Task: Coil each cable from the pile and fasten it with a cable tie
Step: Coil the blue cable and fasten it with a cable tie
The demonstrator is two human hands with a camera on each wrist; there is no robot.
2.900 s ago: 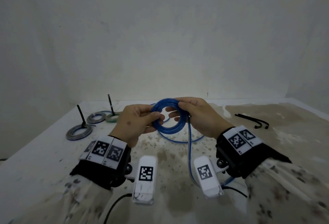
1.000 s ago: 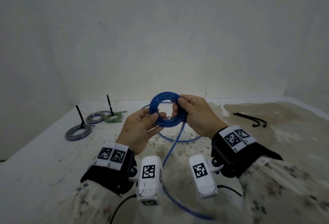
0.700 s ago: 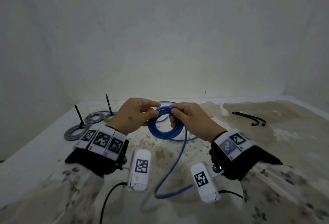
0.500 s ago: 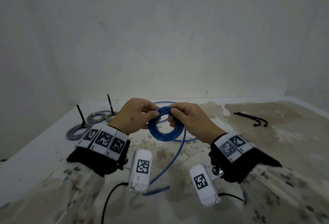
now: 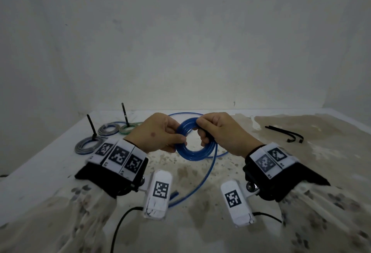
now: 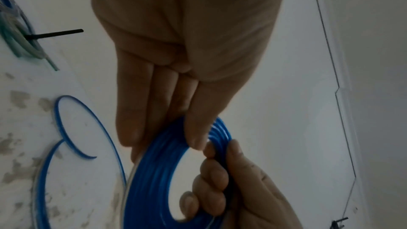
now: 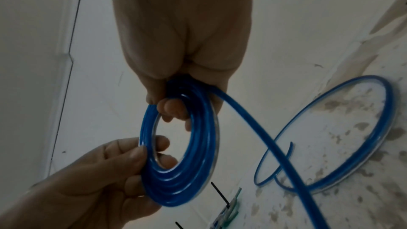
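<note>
— Blue cable coil (image 5: 191, 144), head view?
— Held above stained table (image 5: 301, 172); left hand (image 5: 155, 134) and right hand (image 5: 222, 132) both pinch it.
— Left wrist?
— Thumb clamps coil (image 6: 158, 171).
— Right wrist?
— Fingers curl through; loose tail (image 7: 259, 128) trails to table.
</note>
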